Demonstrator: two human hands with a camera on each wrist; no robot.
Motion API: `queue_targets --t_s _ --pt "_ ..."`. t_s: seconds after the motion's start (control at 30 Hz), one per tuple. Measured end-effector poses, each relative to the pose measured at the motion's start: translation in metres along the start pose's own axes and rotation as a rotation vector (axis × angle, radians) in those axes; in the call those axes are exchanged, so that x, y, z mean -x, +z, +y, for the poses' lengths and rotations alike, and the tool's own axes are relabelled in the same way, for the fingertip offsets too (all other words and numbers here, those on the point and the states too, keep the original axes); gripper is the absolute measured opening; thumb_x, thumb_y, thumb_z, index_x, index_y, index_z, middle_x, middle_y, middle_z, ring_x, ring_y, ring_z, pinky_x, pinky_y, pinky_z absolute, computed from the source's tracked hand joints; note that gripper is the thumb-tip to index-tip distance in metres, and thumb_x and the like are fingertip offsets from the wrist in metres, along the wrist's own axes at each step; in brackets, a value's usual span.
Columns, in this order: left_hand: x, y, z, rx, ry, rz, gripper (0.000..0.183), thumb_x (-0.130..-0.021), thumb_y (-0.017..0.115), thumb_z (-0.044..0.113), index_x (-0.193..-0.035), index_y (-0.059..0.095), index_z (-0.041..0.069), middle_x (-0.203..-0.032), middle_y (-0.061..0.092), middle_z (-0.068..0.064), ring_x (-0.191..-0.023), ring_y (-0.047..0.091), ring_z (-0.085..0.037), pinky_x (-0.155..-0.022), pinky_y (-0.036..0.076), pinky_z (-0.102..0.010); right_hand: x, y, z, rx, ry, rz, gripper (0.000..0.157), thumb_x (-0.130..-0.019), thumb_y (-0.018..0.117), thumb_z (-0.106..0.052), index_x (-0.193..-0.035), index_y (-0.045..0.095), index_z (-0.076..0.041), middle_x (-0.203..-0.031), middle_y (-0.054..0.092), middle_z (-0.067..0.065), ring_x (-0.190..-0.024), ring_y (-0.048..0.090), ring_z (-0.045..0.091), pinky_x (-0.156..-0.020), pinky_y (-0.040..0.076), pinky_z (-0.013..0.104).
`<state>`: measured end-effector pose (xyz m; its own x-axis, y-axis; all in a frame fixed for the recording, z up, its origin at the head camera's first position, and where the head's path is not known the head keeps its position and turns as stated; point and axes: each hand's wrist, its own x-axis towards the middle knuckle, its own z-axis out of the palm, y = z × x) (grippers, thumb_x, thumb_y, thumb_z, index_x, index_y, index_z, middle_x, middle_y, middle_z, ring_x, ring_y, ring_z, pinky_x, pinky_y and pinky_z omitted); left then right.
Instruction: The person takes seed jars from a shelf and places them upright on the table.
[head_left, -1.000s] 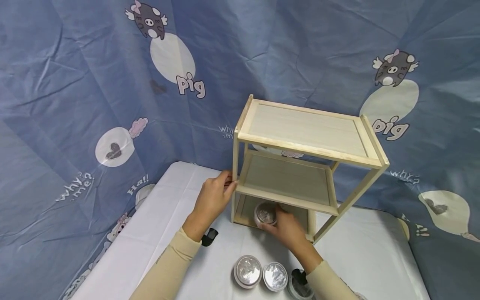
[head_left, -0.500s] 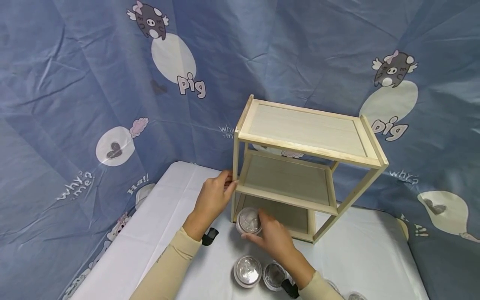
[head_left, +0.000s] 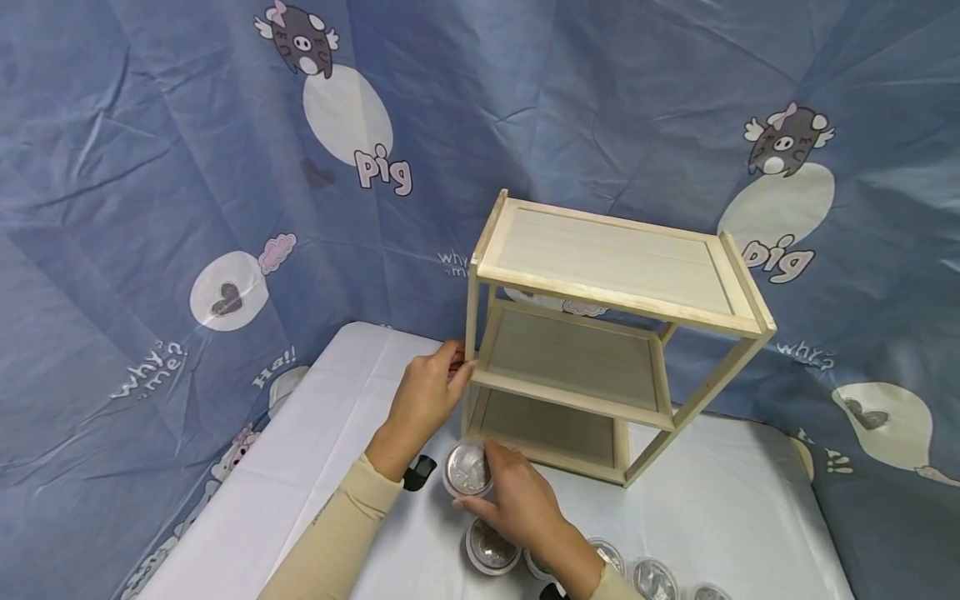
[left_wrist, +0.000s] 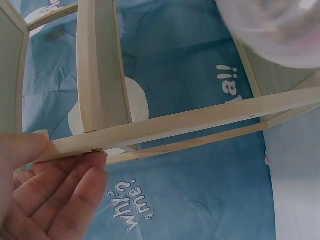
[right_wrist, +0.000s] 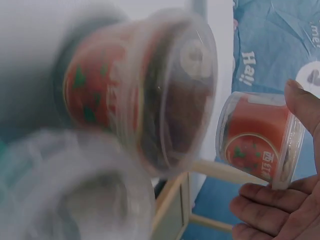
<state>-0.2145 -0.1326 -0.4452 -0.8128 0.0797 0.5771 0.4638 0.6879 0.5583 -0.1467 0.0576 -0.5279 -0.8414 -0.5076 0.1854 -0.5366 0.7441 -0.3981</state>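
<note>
My left hand grips the left front post of a small three-tier wooden shelf; in the left wrist view its thumb and fingers pinch the post. My right hand holds a lidded plastic jar just in front of the shelf's lower left corner. In the right wrist view this jar has a red label and a clear lid, held between thumb and fingers. Blurred at the top right of the left wrist view is a clear round jar.
A similar jar stands on the white tabletop below the right hand. Several more jars line the front edge, partly behind the right arm. A blue patterned curtain hangs behind the shelf.
My right hand has carried the jar from over the bottom shelf leftward and toward the front. The left hand stays on the post.
</note>
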Motion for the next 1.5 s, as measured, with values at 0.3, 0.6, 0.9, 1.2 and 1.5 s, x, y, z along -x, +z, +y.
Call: queue_targets --t_s 0.3,0.6,0.9,1.2,1.5 --pt "-0.002 0.001 -0.001 0.004 0.016 0.004 0.016 -0.099 0.075 0.010 -0.111 0.070 0.000 -0.100 0.078 -0.015 -0.090 0.077 -0.025 -0.073 0.063 -0.036 0.006 0.021 -0.012 0.026 -0.042 -0.036 0.088 -0.084 0.083 -0.058 -0.141 0.056 0.003 -0.135 0.067 0.014 -0.127 0.063 0.027 -0.114 0.045 0.047" --pt "0.000 0.001 -0.001 -0.008 0.011 0.003 0.017 -0.099 0.075 0.011 -0.110 0.071 0.001 -0.100 0.078 -0.015 -0.089 0.077 -0.025 -0.073 0.063 -0.037 0.014 0.039 -0.021 0.097 -0.102 -0.015 0.086 -0.082 0.083 -0.063 -0.135 0.059 0.001 -0.127 0.070 0.011 -0.123 0.065 0.023 -0.111 0.048 0.045" --pt "-0.001 0.000 0.000 -0.004 0.006 -0.003 0.015 -0.099 0.075 0.010 -0.109 0.070 0.000 -0.100 0.078 -0.015 -0.090 0.077 -0.025 -0.073 0.063 -0.037 0.018 0.053 -0.022 0.143 -0.137 -0.023 0.081 -0.079 0.084 -0.065 -0.126 0.062 -0.002 -0.115 0.072 0.009 -0.118 0.067 0.023 -0.110 0.049 0.046" --pt "0.000 0.000 0.000 -0.004 0.000 -0.005 0.015 -0.099 0.075 0.011 -0.109 0.070 0.001 -0.099 0.078 -0.015 -0.088 0.077 -0.025 -0.072 0.063 -0.037 0.020 0.056 -0.022 0.148 -0.128 -0.041 0.082 -0.078 0.084 -0.066 -0.124 0.063 -0.002 -0.119 0.073 0.013 -0.123 0.065 0.029 -0.112 0.047 0.046" --pt "-0.001 0.000 0.001 -0.003 0.002 -0.001 0.015 -0.099 0.075 0.012 -0.109 0.070 0.001 -0.100 0.078 -0.015 -0.089 0.077 -0.026 -0.073 0.063 -0.038 0.021 0.058 -0.022 0.142 -0.107 -0.061 0.080 -0.076 0.086 -0.066 -0.122 0.063 -0.004 -0.119 0.072 0.012 -0.127 0.063 0.031 -0.115 0.043 0.048"
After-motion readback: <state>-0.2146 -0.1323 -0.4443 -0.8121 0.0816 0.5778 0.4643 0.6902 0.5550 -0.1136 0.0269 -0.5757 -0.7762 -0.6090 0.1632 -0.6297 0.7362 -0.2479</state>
